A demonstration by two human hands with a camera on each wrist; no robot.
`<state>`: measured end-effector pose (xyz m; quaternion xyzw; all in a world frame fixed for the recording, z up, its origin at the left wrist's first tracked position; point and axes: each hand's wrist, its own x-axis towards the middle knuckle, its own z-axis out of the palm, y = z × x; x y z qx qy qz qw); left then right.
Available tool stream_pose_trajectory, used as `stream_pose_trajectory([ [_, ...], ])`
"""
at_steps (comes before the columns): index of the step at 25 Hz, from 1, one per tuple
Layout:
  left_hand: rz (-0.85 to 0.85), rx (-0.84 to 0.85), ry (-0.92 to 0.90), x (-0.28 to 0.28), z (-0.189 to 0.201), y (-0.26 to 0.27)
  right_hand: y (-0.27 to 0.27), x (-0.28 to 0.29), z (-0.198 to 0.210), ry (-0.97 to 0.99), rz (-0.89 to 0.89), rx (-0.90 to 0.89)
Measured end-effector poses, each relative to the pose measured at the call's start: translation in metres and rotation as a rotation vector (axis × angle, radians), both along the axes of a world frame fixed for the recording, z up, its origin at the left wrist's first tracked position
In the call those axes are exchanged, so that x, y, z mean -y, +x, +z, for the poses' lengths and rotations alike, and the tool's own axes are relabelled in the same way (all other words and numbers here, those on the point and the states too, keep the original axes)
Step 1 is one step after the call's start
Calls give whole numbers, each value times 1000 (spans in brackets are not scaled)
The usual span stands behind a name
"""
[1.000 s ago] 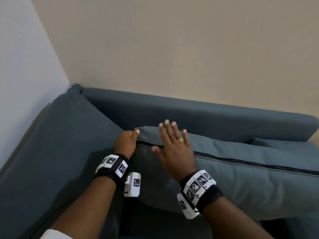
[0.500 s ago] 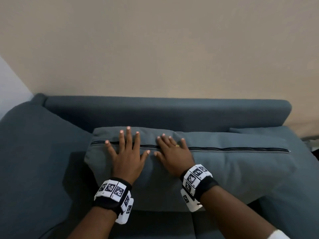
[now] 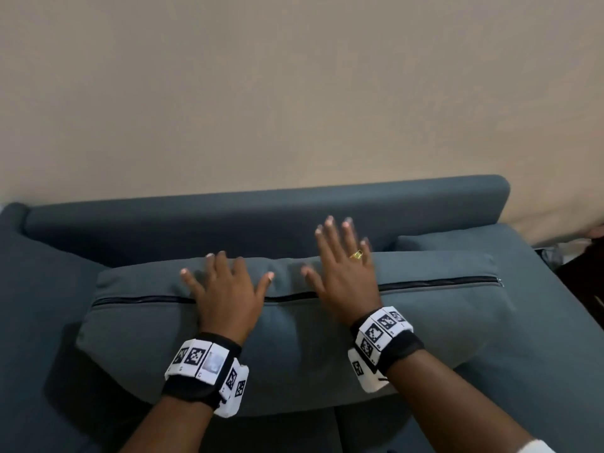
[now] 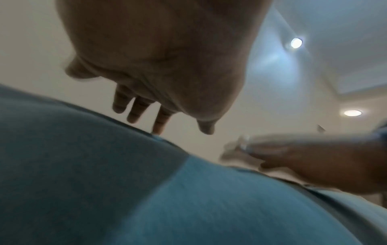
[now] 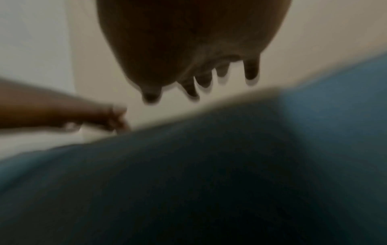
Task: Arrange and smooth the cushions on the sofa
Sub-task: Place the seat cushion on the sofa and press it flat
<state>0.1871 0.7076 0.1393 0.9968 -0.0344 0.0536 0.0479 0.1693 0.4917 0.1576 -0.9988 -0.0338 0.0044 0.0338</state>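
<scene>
A long blue-grey cushion with a black zip along its top lies against the backrest of the blue-grey sofa. My left hand lies flat on the cushion's upper left part, fingers spread. My right hand is open with spread fingers over the cushion's top edge, its fingertips reaching in front of the backrest; it is blurred. In the left wrist view the left hand has straight fingers touching the cushion. The right wrist view shows the right hand open just above the cushion.
A second cushion peeks out behind the long one at the right. Another cushion or padded arm fills the sofa's left end. A beige wall rises behind the backrest. Dark objects sit past the sofa's right end.
Both hands have spread apart along the cushion's top. The right hand slid right and further up toward the backrest; the left stayed flat on the left part.
</scene>
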Motion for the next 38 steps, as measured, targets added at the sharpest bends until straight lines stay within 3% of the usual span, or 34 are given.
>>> stream_pose_trajectory([
  [2, -219, -113, 41, 40, -8, -10, -16, 17, -17, -72, 69, -135],
  [3, -284, -170, 75, 56, -15, -16, -18, 30, -12, -40, 48, -72],
  [5, -287, -215, 113, 76, -24, -28, -22, 62, 6, 80, -124, 144],
  [6, -289, -220, 131, 82, -26, -29, -26, 80, 9, 108, -189, 149],
  [9, -375, -244, 142, 101, -21, -30, -51, 110, -18, -37, -21, -107],
  [10, -424, -240, 150, 112, -20, -30, -52, 119, -20, -14, -17, -101],
  [13, -507, -227, 114, 148, -18, -27, -43, 144, 2, 119, -236, 25],
  [17, -600, -209, 98, 193, -18, -39, -59, 173, -17, 63, -193, -77],
  [19, -599, -201, 108, 208, -23, -43, -58, 197, -1, 193, -342, 76],
  [21, -601, -193, 92, 215, -30, -47, -62, 221, 2, 161, -439, 73],
  [24, -648, -224, 102, 213, -40, -55, -73, 251, -24, 40, -373, -103],
  [27, -650, -244, 120, 210, -42, -60, -67, 267, -4, 165, -508, 32],
  [31, -699, -236, 101, 202, -44, -67, -74, 280, -22, 86, -426, -109],
  [34, -711, -256, 79, 199, -47, -73, -68, 276, 0, 238, -556, 88],
  [38, -674, -133, 78, 161, -25, -38, -71, 252, -22, 115, -396, -103],
])
